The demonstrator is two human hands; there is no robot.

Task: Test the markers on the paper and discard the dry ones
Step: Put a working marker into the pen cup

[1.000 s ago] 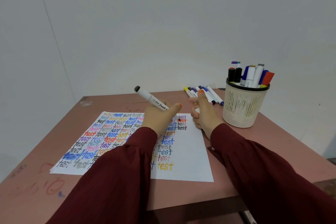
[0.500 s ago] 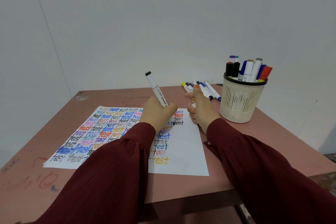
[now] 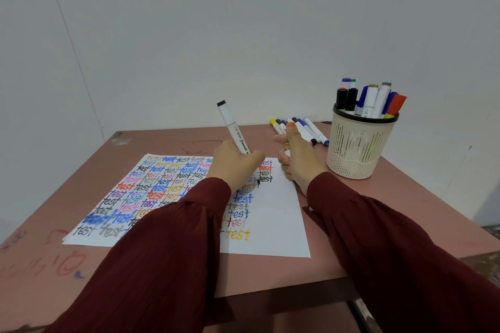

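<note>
A white sheet of paper (image 3: 273, 227) covered with coloured "test" words lies on the reddish table (image 3: 284, 273). My left hand (image 3: 232, 163) grips a white marker (image 3: 233, 128) with a black end, held steeply, its black tip on the paper just below the last black "test". My right hand (image 3: 299, 159) rests on the paper's upper right corner with its fingers curled round a small white object, probably the marker's cap, thumb raised.
A cream perforated cup (image 3: 359, 146) at the right holds several markers. Several more markers (image 3: 303, 131) lie flat on the table behind my right hand. A wall stands close behind the table. Red and blue scribbles mark the table's near left.
My left hand swung the marker from a low slant to nearly upright and brought its tip down onto the paper. The right hand has stayed at the paper's corner.
</note>
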